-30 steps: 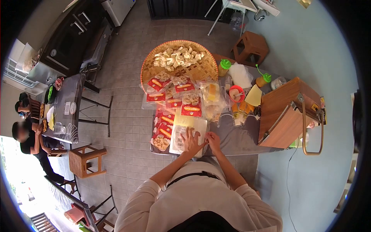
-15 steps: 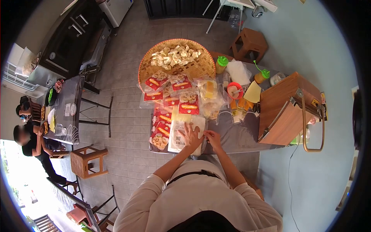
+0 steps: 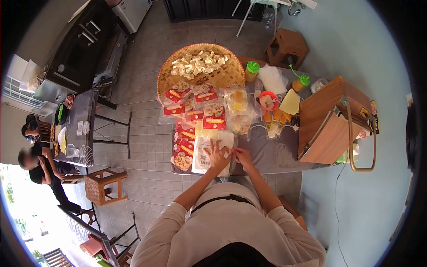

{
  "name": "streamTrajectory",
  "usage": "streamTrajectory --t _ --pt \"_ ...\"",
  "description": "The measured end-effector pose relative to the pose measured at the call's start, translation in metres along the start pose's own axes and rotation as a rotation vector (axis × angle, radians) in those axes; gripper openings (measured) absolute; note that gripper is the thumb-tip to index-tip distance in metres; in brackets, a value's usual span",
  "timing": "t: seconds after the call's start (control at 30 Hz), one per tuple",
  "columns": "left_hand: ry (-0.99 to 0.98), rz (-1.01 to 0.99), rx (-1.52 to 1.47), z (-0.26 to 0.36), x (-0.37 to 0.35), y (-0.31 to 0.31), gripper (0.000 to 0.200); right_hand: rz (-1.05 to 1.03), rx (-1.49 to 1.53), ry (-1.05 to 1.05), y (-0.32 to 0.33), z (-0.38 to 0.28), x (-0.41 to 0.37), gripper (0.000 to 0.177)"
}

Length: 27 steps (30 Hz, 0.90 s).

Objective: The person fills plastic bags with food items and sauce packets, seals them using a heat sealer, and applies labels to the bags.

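My left hand (image 3: 216, 156) lies with its fingers spread on a white package (image 3: 201, 163) that bears a printed label with a barcode. At the package's right edge, my right hand (image 3: 243, 157) has its fingers pinched together; whatever is between them is too small to make out. Red packs (image 3: 181, 161) with pictures of chips lie left of the package. Beyond it are several clear bags with red labels (image 3: 214, 120) and chips inside. To their right sit clear bags with a yellow label (image 3: 238, 101).
A round woven tray (image 3: 164, 73) holds pale chips (image 3: 200, 63). Rightward stand green-lidded bottles (image 3: 252, 71), a red cup (image 3: 268, 101), black scissors (image 3: 295, 120) and a wooden box (image 3: 324, 129) with a metal handle. People sit at another table (image 3: 82, 147) to the left.
The view has shifted slightly. My left fingers have shifted a little on the package, while my right hand remains pinched at its edge. The seated person at left has moved their arms.
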<state>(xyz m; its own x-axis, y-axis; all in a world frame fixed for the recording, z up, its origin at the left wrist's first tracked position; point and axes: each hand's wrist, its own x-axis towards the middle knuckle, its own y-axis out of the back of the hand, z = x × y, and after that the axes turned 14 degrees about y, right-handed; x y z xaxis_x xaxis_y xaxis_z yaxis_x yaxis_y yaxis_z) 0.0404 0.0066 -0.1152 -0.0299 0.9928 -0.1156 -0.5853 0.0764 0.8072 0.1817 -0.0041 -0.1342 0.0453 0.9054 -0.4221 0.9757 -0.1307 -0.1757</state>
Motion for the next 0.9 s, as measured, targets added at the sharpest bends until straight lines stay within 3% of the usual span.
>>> streamTrajectory --t 0.23,0.63,0.7,0.9 --pt "-0.019 -0.013 -0.006 -0.003 0.000 0.002 0.020 -0.042 -0.010 -0.056 0.006 0.008 0.006 0.024" --pt "-0.033 0.001 0.001 -0.009 0.000 -0.006 0.022 -0.048 -0.133 0.046 0.006 0.011 0.006 0.021" --pt "-0.031 -0.001 -0.001 -0.009 -0.001 -0.006 0.022 -0.072 -0.206 0.230 0.006 0.015 0.007 0.020" --pt "-0.020 -0.009 -0.001 -0.007 -0.001 -0.001 0.022 -0.055 -0.323 0.308 0.011 0.018 0.010 0.022"
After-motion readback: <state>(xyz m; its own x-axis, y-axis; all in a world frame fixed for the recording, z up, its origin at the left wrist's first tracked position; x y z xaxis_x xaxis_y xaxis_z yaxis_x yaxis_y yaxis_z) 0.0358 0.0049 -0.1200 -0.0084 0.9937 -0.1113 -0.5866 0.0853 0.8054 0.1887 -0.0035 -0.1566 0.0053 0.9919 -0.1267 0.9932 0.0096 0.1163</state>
